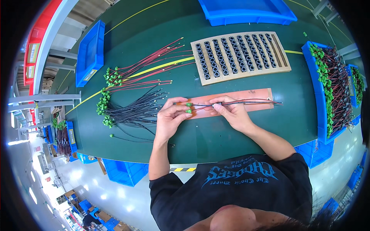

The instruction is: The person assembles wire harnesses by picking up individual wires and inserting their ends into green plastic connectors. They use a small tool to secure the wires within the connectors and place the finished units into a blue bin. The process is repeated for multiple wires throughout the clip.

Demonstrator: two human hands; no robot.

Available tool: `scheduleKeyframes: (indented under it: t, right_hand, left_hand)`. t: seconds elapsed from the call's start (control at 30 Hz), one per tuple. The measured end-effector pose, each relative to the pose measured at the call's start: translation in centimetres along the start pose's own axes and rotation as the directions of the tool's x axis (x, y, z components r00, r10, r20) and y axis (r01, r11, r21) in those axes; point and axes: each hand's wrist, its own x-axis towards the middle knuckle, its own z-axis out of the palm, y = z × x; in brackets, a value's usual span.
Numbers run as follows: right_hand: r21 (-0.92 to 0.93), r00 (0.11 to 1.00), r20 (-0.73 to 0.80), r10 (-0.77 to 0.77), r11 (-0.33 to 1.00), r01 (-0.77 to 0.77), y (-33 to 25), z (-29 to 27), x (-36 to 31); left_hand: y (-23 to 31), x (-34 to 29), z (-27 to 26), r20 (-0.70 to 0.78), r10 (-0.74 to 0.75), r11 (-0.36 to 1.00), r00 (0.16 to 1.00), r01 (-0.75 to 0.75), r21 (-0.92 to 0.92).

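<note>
Between its fingertips, my left hand [169, 118] pinches green connectors [189, 108] on the ends of wires. My right hand [234, 114] is closed on the red and black wires [254, 101] leading from them, and their far ends reach out to the right. A small dark piece shows at the right fingertips; its kind I cannot make out. Beneath both hands lies a flat orange-brown strip [264, 94]. Left of my left hand is a pile of black wires [133, 106] with green connectors, and behind it red wires [154, 57] with green connectors.
A wooden rack [241, 77] holding rows of black rings stands on the green table [185, 148]. Blue trays sit at the far edge [250, 17] and left [90, 54]. At the right, a blue bin [314, 88] is full of wired green connectors.
</note>
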Motion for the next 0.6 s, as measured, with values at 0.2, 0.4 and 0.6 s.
scheduleKeyframes:
  t: [0.2, 0.4, 0.6]
  right_hand:
    - [-0.011, 1.000, 0.003, 0.006, 1.000, -0.006, 0.3, -0.1, 0.0]
    - [-0.161, 0.997, 0.043, -0.068, 0.984, 0.074, -0.6, 0.0, -0.2]
    - [-0.073, 0.982, 0.161, -0.099, 0.991, 0.112, -1.4, -0.7, 0.0]
  left_hand:
    - [0.0, 0.1, 0.5, -0.044, 0.058, 0.945, 0.997, -0.040, 0.323]
    - [0.9, 0.4, 1.2, 0.052, 0.262, 0.685, 0.964, -0.223, 0.694]
    - [1.1, 0.5, 1.3, 0.086, 0.309, 0.630, 0.947, -0.271, 0.728]
